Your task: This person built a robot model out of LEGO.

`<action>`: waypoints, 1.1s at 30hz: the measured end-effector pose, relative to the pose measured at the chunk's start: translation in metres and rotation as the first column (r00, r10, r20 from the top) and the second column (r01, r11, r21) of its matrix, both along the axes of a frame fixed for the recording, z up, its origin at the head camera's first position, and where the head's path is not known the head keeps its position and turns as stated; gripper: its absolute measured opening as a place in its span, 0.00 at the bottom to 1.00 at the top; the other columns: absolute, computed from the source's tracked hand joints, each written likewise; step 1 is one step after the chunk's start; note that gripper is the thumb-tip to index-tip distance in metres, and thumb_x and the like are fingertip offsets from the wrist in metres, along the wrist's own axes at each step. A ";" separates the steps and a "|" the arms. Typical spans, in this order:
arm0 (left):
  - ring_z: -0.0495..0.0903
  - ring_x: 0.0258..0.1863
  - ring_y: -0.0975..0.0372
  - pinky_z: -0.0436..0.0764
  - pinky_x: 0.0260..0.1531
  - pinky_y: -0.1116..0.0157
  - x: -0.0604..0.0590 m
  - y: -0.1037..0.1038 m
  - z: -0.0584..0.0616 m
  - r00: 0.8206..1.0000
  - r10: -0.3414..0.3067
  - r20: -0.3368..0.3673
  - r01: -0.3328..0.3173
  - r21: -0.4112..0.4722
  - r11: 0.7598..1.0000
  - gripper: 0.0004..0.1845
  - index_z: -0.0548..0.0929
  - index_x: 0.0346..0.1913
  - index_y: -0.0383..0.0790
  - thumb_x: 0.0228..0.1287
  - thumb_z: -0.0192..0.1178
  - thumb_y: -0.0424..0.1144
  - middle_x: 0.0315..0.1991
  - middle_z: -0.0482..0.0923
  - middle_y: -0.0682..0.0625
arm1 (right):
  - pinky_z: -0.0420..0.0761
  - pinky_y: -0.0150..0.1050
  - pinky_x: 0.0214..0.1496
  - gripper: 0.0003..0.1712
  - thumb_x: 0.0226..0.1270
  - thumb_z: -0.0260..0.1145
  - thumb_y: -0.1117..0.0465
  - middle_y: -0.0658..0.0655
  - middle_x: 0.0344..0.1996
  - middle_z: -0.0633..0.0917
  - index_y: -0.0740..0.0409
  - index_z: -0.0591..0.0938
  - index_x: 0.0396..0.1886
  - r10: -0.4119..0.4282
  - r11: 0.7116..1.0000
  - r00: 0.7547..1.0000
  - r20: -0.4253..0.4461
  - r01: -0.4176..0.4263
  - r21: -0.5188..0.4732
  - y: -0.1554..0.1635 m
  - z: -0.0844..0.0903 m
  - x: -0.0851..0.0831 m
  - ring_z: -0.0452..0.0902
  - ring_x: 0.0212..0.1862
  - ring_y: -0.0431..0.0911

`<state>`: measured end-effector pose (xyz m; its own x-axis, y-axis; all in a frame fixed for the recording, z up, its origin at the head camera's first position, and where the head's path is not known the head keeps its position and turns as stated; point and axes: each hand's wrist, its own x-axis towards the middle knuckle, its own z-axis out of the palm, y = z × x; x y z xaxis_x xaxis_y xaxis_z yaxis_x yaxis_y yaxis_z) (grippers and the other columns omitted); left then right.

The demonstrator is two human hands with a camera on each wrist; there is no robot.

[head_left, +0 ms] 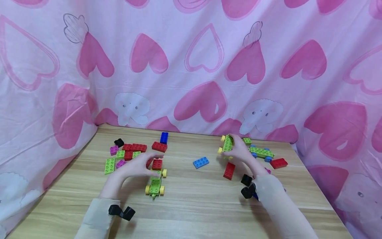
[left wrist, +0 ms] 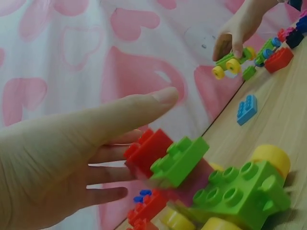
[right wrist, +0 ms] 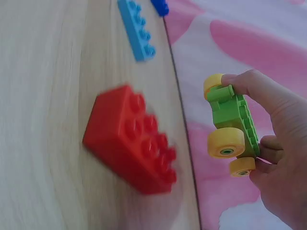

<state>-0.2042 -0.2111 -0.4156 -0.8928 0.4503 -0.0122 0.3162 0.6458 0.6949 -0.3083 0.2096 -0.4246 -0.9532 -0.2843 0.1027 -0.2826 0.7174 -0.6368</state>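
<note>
On the wooden surface (head_left: pixel 191 199), two hands play with toy bricks.
The right hand (head_left: pixel 240 153) holds a green car with yellow wheels (head_left: pixel 226 144) up off the surface. The left hand (head_left: pixel 135 166) is flat and wide, fingers straight, just beside a second green car (head_left: pixel 155 186) and a red brick (head_left: pixel 157 164).

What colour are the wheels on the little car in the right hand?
Yellow wheels on a green car, clearest in the right wrist view.

Pink heart-print sheet (head_left: pixel 191 66) behind wooden table (head_left: pixel 191 205)
</note>
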 end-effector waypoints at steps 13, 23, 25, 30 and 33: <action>0.71 0.65 0.47 0.73 0.61 0.44 0.001 0.041 0.019 0.964 0.054 -0.261 -0.046 0.034 0.998 0.36 0.70 0.68 0.42 0.57 0.72 0.45 0.66 0.72 0.44 | 0.77 0.56 0.59 0.56 0.45 0.80 0.60 0.67 0.63 0.71 0.67 0.60 0.72 0.062 0.996 0.997 -0.037 -0.064 -0.060 -0.039 0.021 0.041 0.72 0.55 0.57; 0.70 0.67 0.49 0.73 0.63 0.48 0.000 0.077 0.016 0.943 0.093 -0.318 -0.089 0.027 0.996 0.34 0.71 0.67 0.37 0.59 0.70 0.43 0.65 0.73 0.43 | 0.70 0.59 0.67 0.58 0.42 0.81 0.58 0.68 0.65 0.70 0.68 0.61 0.71 0.160 0.985 0.987 -0.031 -0.161 -0.064 -0.060 0.013 0.075 0.70 0.63 0.60; 0.69 0.67 0.49 0.72 0.64 0.48 0.000 0.085 0.013 0.947 0.087 -0.308 -0.089 0.008 0.996 0.35 0.70 0.68 0.38 0.60 0.70 0.44 0.66 0.73 0.43 | 0.68 0.58 0.69 0.59 0.41 0.82 0.58 0.68 0.66 0.69 0.69 0.61 0.71 0.167 0.984 0.986 -0.020 -0.168 -0.067 -0.063 0.010 0.081 0.68 0.65 0.60; 0.69 0.68 0.49 0.71 0.66 0.49 0.002 0.102 0.004 0.966 0.040 -0.255 -0.056 -0.056 0.997 0.38 0.66 0.71 0.39 0.60 0.69 0.46 0.68 0.70 0.42 | 0.71 0.57 0.67 0.59 0.38 0.83 0.59 0.67 0.64 0.72 0.70 0.63 0.70 0.182 0.981 0.983 -0.005 -0.181 -0.066 -0.071 0.002 0.094 0.70 0.63 0.58; 0.69 0.68 0.48 0.71 0.65 0.48 0.002 0.112 -0.002 0.975 0.001 -0.222 -0.019 -0.078 0.997 0.39 0.65 0.72 0.39 0.61 0.68 0.48 0.69 0.69 0.40 | 0.72 0.57 0.66 0.59 0.38 0.84 0.59 0.67 0.63 0.72 0.70 0.63 0.70 0.202 0.978 0.979 0.015 -0.201 -0.052 -0.076 -0.003 0.101 0.71 0.62 0.58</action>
